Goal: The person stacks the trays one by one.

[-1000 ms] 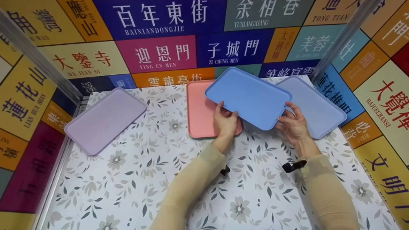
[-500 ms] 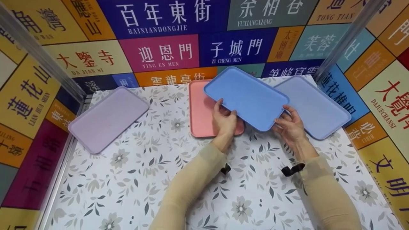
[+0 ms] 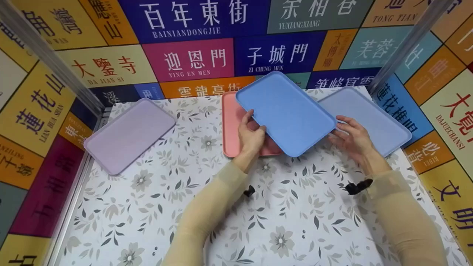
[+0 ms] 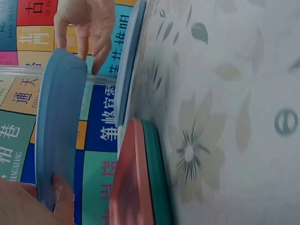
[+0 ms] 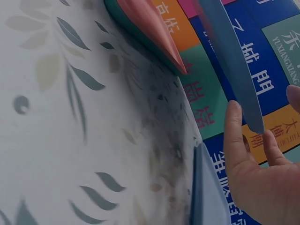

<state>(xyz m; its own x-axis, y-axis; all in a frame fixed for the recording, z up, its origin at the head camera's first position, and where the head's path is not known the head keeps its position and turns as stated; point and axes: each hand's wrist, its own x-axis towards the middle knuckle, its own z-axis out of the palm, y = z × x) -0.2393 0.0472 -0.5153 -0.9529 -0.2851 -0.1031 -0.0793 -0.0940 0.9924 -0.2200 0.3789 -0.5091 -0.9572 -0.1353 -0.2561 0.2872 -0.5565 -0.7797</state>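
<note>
A blue rectangular tray point(image 3: 288, 112) is held up off the table by my left hand point(image 3: 252, 135), which pinches its near left edge. In the left wrist view, the thumb of that hand lies against the tray's side. My right hand point(image 3: 353, 140) is at the tray's right corner with fingers extended, their tips right by the rim. The right wrist view shows its fingers point(image 5: 233, 124) spread, not curled round the tray. Below the blue tray, and partly hidden by it, lies a pink tray point(image 3: 231, 125), stacked on a green tray point(image 4: 157, 178).
A periwinkle tray point(image 3: 369, 116) lies at the back right of the table, behind my right hand. At the back left lies a lilac tray point(image 3: 129, 136). Panels with large printed characters point(image 3: 196, 61) stand along the back and sides of the flower-patterned table cover point(image 3: 177, 218).
The blue tray has turned a little, and its right corner has shifted right. My right hand has moved right with fingers loosened; my left hand has moved slightly left, still holding the tray.
</note>
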